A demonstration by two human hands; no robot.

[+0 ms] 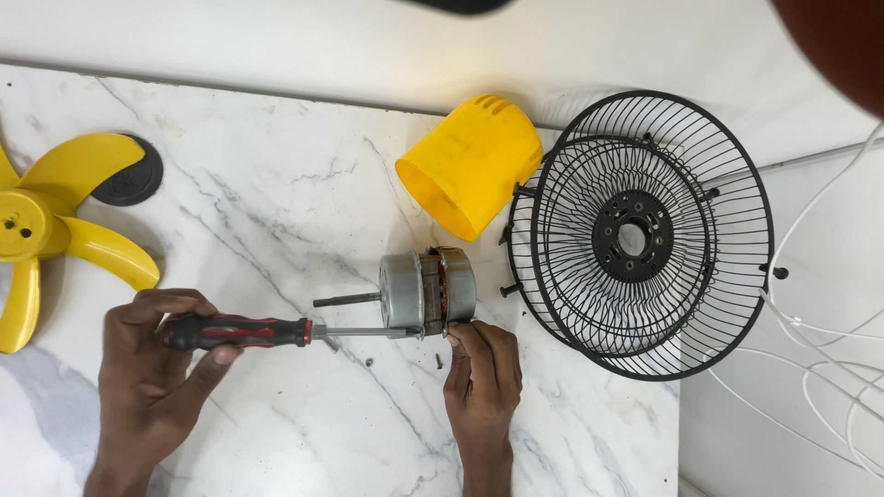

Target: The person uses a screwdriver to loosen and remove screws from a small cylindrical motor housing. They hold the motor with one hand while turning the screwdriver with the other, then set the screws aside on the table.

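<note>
My left hand [152, 364] grips the black and red handle of a screwdriver [249, 331], held level. Its metal shank runs right to the near side of a small grey fan motor [428, 290], which lies on its side on the white marble table [276, 193] with its shaft pointing left. My right hand [481, 377] steadies the motor from the front, fingertips touching its lower right edge.
A yellow motor cover [470, 164] lies behind the motor. Two nested black wire fan guards [645, 235] lie at the right, over the table edge. A yellow fan blade [46, 230] and a black disc [133, 175] are at the left. White cables [820, 331] trail at the far right. Small screws [438, 361] lie near my right hand.
</note>
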